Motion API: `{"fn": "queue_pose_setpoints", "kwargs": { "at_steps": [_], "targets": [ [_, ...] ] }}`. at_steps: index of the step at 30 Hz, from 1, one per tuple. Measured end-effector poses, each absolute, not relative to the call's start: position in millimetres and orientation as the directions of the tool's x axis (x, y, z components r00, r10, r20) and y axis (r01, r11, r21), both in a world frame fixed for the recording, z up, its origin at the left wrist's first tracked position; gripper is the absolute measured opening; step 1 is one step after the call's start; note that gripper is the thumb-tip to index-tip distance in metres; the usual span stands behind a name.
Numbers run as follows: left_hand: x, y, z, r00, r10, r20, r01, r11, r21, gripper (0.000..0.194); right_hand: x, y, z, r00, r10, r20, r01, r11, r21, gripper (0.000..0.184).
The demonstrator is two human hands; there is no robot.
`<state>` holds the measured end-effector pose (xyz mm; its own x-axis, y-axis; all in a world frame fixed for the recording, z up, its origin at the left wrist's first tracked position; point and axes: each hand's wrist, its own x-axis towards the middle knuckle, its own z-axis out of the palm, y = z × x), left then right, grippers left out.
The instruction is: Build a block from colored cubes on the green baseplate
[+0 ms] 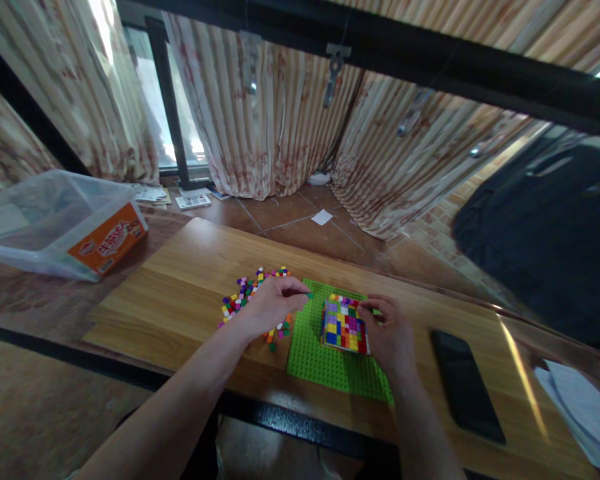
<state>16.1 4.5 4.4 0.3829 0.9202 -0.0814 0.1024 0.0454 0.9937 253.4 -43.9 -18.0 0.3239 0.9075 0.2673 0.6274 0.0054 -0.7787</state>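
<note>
A green studded baseplate point(314, 353) lies on the wooden table point(180, 287). On it stands a square block point(345, 325) built of small multicoloured bricks. My right hand point(387, 330) rests against the block's right side, fingers curled at its top right corner. My left hand point(273, 303) hovers over the baseplate's left edge, thumb and forefinger pinched on a tiny piece I cannot make out. Under and behind that hand lies a pile of loose coloured bricks point(247, 290).
A black phone point(467, 387) lies flat to the right of the baseplate. White papers point(580, 407) sit at the table's right end. A clear plastic bin point(55, 220) with an orange label stands at the far left. Curtains and a tiled floor lie beyond the table.
</note>
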Motion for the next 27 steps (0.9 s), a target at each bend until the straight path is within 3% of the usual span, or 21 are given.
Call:
{"fn": "queue_pose_setpoints", "kwargs": {
  "at_steps": [3,6,10,20,24,27],
  "targets": [
    [16,4,5,0.381,0.921,-0.080,0.121,0.036,0.992,0.016,251,-43,-20,0.441,0.897,-0.001,0.274,-0.136,-0.952,0.031],
    [16,4,6,0.384,0.919,-0.087,0.130,0.040,0.991,0.015,247,-42,-20,0.438,0.876,-0.203,-0.085,-0.185,-0.979,0.042],
    [16,3,7,0.383,0.920,-0.086,0.127,0.039,0.991,0.014,244,-42,-20,0.419,0.868,-0.266,-0.197,-0.199,-0.960,0.043],
    [21,2,2,0.387,0.919,-0.074,0.094,0.040,0.995,0.012,245,-43,-20,0.436,0.876,-0.207,-0.181,-0.139,-0.973,0.040],
    [23,1,3,0.387,0.920,-0.068,0.064,0.046,0.997,0.012,242,-48,-11,0.587,0.807,0.066,0.143,-0.023,-0.989,0.036],
    [27,-1,3,0.387,0.920,-0.058,0.016,0.056,0.998,0.012,226,-56,-2,0.477,0.828,0.295,0.451,0.058,-0.890,0.029]
  ]
}}
